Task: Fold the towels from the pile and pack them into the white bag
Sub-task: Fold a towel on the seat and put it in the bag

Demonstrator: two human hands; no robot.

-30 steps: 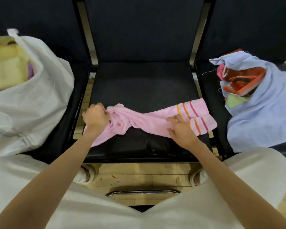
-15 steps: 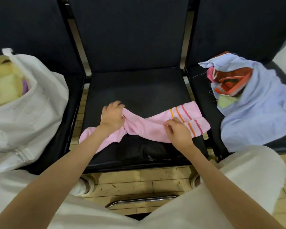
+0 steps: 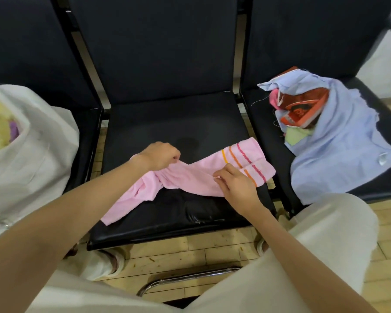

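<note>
Black seat [image 3: 167,123] at frame centre carries the pink towel [image 3: 196,175]. I log its long axis running lower left to right, striped end at right. Left hand [image 3: 160,155] pinches the bunched middle, fingers curled on cloth. Right hand [image 3: 235,185] pinches the near edge beside the stripes. White bag [image 3: 38,150] sits far left; pile [image 3: 334,141] far right. I judge the left hand nearer the loose tail.
</note>
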